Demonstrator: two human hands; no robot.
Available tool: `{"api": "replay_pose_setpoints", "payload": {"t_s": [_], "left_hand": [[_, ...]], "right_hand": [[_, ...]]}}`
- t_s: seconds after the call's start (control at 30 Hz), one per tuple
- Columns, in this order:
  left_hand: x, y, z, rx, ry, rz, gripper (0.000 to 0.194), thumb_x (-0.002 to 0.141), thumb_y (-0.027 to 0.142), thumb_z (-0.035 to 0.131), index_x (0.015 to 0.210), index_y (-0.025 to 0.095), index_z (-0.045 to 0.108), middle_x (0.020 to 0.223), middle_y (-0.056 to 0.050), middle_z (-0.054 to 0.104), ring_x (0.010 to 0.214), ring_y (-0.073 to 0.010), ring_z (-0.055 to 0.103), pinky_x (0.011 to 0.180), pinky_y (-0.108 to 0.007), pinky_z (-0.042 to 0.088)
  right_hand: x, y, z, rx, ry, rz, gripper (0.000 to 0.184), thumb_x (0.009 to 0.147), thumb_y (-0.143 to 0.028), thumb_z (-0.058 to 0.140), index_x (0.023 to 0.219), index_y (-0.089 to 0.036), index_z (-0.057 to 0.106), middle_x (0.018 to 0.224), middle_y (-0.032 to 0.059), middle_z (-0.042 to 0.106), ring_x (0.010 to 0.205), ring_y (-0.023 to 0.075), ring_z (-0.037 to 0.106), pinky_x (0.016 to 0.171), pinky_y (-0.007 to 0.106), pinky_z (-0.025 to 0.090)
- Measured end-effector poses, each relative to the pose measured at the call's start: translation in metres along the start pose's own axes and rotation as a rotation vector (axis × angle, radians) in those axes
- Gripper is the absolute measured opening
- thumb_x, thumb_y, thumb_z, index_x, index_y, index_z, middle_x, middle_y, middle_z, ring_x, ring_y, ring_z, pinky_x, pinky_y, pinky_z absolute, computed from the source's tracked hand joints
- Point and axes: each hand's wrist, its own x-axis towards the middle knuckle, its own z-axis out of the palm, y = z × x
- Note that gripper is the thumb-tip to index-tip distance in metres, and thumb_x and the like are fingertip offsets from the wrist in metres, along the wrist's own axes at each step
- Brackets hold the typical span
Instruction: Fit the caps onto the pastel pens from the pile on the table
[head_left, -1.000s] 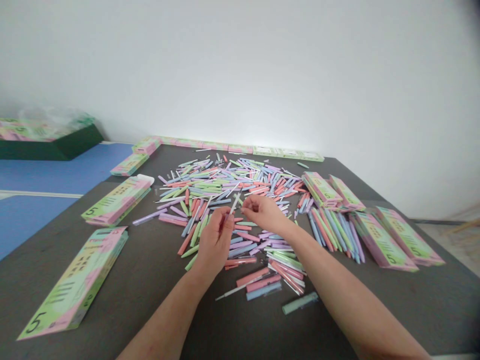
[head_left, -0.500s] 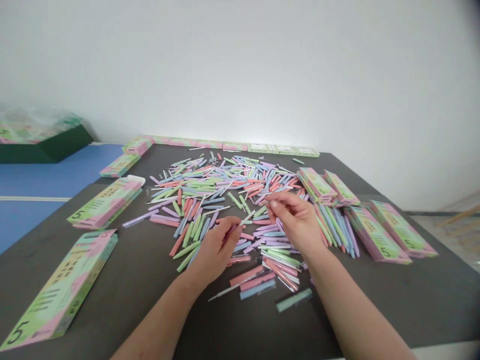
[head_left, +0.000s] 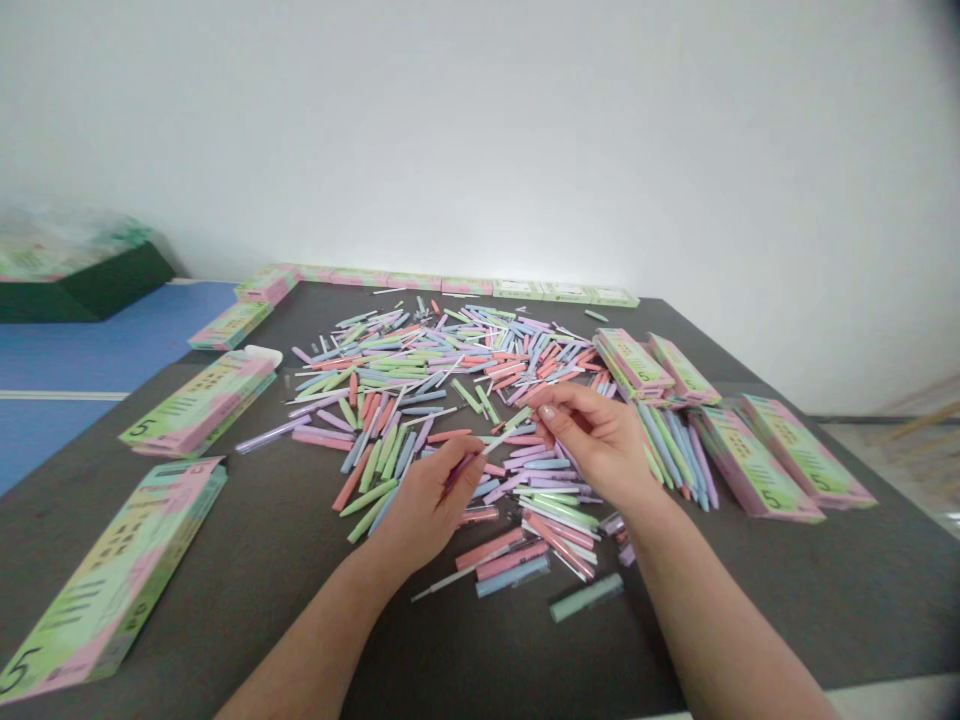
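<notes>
My left hand (head_left: pixel 439 492) is closed in a pinch on a thin white pen refill (head_left: pixel 498 440), which slants up to the right. Close to its far end is my right hand (head_left: pixel 589 435), thumb and fingers pressed together. What those fingertips hold is too small to make out. Beneath both hands spreads a pile of pen parts (head_left: pixel 397 360): pastel pink, green, blue and purple barrels mixed with white refills. Nearest me lie a pale green pen piece (head_left: pixel 586 598), a blue piece (head_left: pixel 513 578) and another white refill (head_left: pixel 457 578).
Printed pen boxes stand along the left, such as a large box (head_left: pixel 112 580) and an open-flapped box (head_left: pixel 201 400). More boxes (head_left: pixel 757 465) lie at right beside a row of barrels (head_left: pixel 679 455). A line of boxes (head_left: pixel 517 290) borders the wall. A dark green bin (head_left: pixel 97 285) sits far left.
The white refill in my left hand now reaches closer to my right fingertips. Both hands keep their pinch and have barely moved; the view has shifted slightly.
</notes>
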Motion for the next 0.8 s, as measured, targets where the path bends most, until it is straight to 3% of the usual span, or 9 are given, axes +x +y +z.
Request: {"api": "replay_pose_setpoints", "payload": {"t_s": [0.23,0.47,0.8], "left_hand": [[0.0002,0.0034,-0.0018,0.005,-0.031,-0.016,0.028,0.097,0.037,0.039,0.107,0.018,0.058,0.082,0.001,0.057,0.066,-0.0104,0.046,0.066,-0.023,0.036],[0.0005,0.0045,-0.0023,0.016,-0.026,-0.015,0.028,0.097,0.037,0.039,0.106,0.018,0.058,0.074,0.003,0.051,0.063,-0.0105,0.044,0.062,-0.023,0.034],[0.0002,0.0042,-0.0025,0.023,-0.031,-0.014,0.029,0.097,0.036,0.040,0.107,0.018,0.059,0.076,0.002,0.053,0.064,-0.0109,0.044,0.062,-0.023,0.035]], "right_hand": [[-0.0007,0.0002,-0.0023,-0.023,-0.051,-0.011,0.010,0.088,-0.024,0.059,0.091,-0.019,0.067,0.075,0.0004,0.060,0.062,0.0109,0.053,0.057,0.025,0.041],[-0.0004,-0.0011,-0.0063,0.017,-0.043,-0.016,0.009,0.089,-0.026,0.059,0.090,-0.019,0.066,0.075,0.0002,0.060,0.063,0.0111,0.053,0.058,0.026,0.041],[0.0002,-0.0062,-0.0039,-0.108,-0.095,-0.005,0.011,0.087,-0.024,0.059,0.091,-0.017,0.066,0.077,0.0020,0.062,0.062,0.0108,0.052,0.056,0.024,0.039]]}}
